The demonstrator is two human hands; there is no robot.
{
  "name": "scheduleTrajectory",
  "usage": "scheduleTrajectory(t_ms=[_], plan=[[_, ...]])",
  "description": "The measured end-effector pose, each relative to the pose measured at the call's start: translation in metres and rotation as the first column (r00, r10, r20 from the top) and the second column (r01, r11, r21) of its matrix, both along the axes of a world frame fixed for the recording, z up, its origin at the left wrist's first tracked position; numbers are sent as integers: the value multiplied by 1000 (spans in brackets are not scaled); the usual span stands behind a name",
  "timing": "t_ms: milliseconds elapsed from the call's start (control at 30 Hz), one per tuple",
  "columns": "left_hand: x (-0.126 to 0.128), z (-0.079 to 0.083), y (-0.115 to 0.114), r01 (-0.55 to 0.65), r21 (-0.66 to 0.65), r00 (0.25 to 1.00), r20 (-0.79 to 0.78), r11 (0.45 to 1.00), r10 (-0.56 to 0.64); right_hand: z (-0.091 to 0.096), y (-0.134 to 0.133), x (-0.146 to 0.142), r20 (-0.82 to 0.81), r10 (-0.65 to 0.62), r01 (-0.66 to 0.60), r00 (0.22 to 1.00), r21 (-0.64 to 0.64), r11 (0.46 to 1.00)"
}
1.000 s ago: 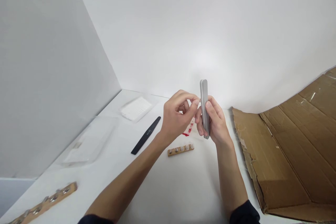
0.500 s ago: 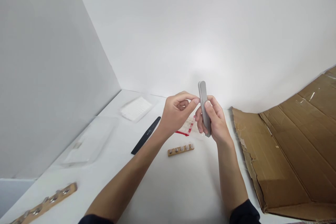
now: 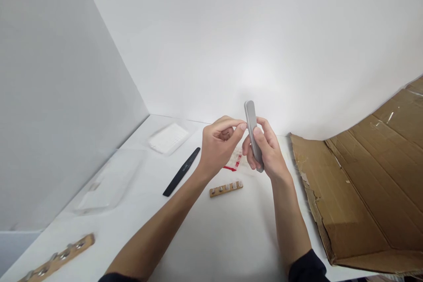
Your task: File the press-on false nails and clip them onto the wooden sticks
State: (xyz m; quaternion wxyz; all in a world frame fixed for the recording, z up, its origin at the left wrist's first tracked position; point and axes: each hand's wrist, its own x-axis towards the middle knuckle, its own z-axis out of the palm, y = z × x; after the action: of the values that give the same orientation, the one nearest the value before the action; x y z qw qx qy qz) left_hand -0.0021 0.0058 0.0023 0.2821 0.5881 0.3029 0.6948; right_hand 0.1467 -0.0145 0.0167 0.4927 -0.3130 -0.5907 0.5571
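Observation:
My right hand (image 3: 269,150) grips a grey nail file (image 3: 252,130), thick and round-ended, tilted slightly from vertical above the table. Thumb and fingers clasp its lower half. My left hand (image 3: 220,141) is closed in a pinch, thumb and index fingertips meeting at the left edge of the file. Whatever may sit in that pinch is too small to make out. Below the hands lies a short wooden strip (image 3: 226,189) with several small silver and clear pieces standing in a row. A black nail file (image 3: 181,172) rests on the table left of my left forearm.
A flattened cardboard box (image 3: 350,198) covers the right side. Behind my hands lies a clear packet with red edging (image 3: 232,165). A white packet (image 3: 169,139) and a clear plastic case (image 3: 107,185) lie to the left. Another wooden strip (image 3: 59,260) sits at front left.
The whole view has shifted slightly. Both hands keep the same hold at the grey nail file, and their position against it looks nearly unchanged.

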Motion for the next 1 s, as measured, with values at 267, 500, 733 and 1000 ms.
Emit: scheduleTrajectory(t_ms=[267,500,733,1000], plan=[[-2,3,-2,-71,36,997,5,997,71,1,-2,-1,34,5,-4,999,-9,1000],[-1,7,-5,-47,-16,997,54,999,47,3,-4,2,72,43,-42,997,-15,999],[-1,10,-4,20,-73,994,108,997,-12,0,-2,-2,-9,-262,262,965,29,965],[0,13,-6,45,-119,992,122,992,-30,-1,-7,-4,61,-194,188,979,95,978]])
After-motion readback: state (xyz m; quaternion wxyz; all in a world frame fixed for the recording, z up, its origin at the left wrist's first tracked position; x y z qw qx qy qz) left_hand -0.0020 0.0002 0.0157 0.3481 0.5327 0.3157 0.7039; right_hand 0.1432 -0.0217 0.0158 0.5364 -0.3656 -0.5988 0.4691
